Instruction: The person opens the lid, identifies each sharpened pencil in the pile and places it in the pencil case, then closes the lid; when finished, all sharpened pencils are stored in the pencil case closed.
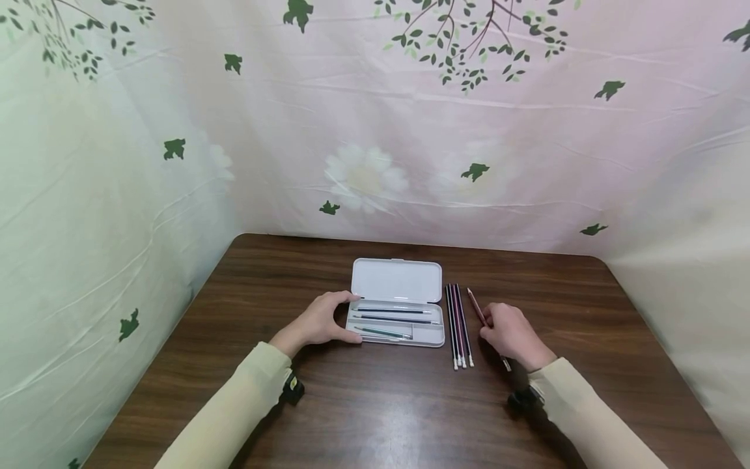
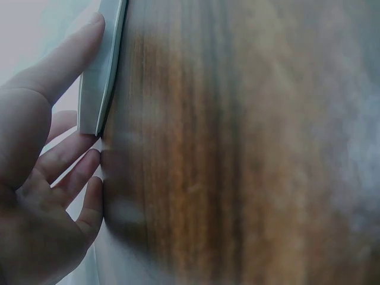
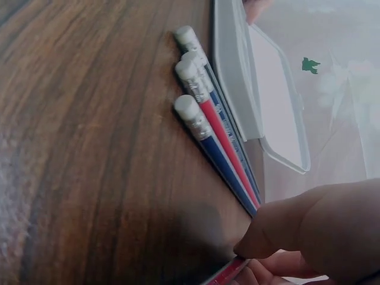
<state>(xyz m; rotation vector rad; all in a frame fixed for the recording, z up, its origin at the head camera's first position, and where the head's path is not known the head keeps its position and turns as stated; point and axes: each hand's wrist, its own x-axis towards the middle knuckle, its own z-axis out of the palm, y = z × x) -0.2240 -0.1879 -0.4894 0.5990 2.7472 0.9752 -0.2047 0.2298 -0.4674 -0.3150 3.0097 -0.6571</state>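
A white pencil case lies on the table with its lid folded back. In its tray are two dark pencils and, in the front compartment, a green pencil. My left hand holds the case's left end, thumb at the front edge and fingers at the back corner; the left wrist view shows the thumb along the case wall. To the right of the case, my right hand pinches a red pencil between thumb and fingers. Its eraser end sticks out below the hand.
Several pencils lie side by side between the case and my right hand, white eraser ends towards me. The brown wooden table reaches a printed cloth with leaves and flowers, which hangs behind and at both sides.
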